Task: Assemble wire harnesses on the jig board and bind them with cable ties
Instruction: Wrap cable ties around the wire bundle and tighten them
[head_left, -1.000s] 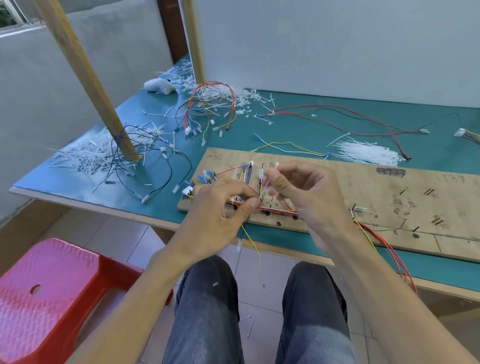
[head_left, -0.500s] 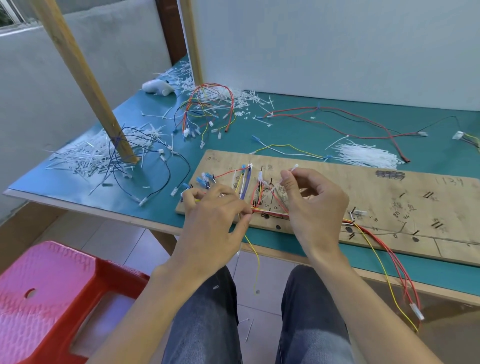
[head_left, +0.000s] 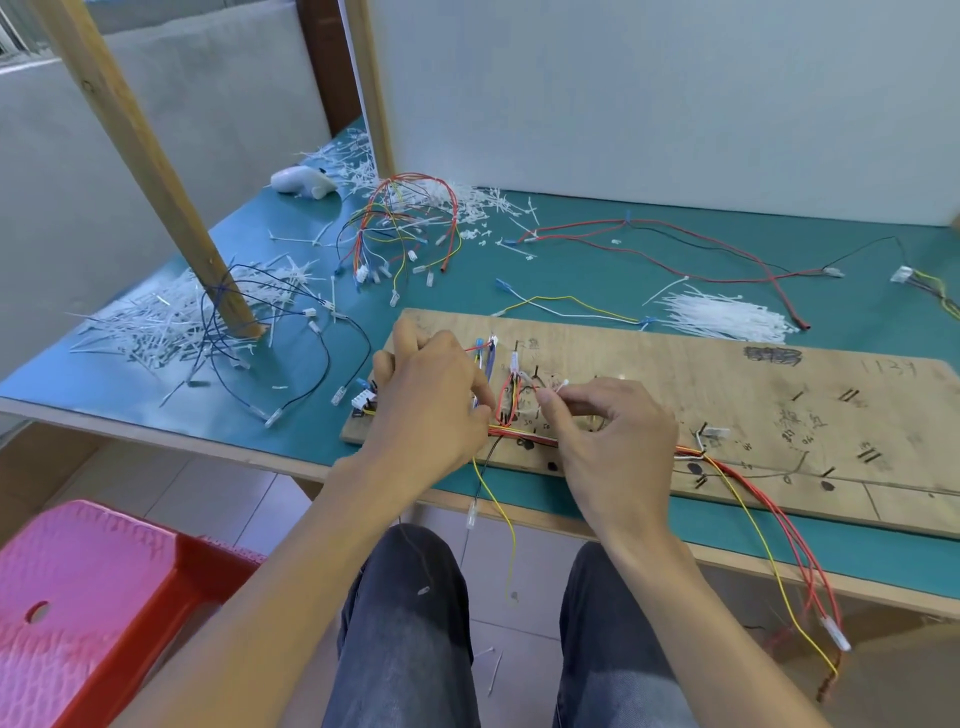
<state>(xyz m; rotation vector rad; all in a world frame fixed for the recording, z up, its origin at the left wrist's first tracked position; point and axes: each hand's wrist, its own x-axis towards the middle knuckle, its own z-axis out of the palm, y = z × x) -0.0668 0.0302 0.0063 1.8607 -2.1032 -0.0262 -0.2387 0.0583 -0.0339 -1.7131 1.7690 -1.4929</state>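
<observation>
A white cable tie (head_left: 561, 387) is pinched in the right hand (head_left: 613, 441) just over the jig board (head_left: 779, 395). The wire bundle (head_left: 522, 435) is gripped by the left hand (head_left: 431, 410), fingers curled.

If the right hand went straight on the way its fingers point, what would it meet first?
Probably the loop of red wires on the jig board, just left of the right hand; the left hand lies beyond. Depth is unclear.
</observation>
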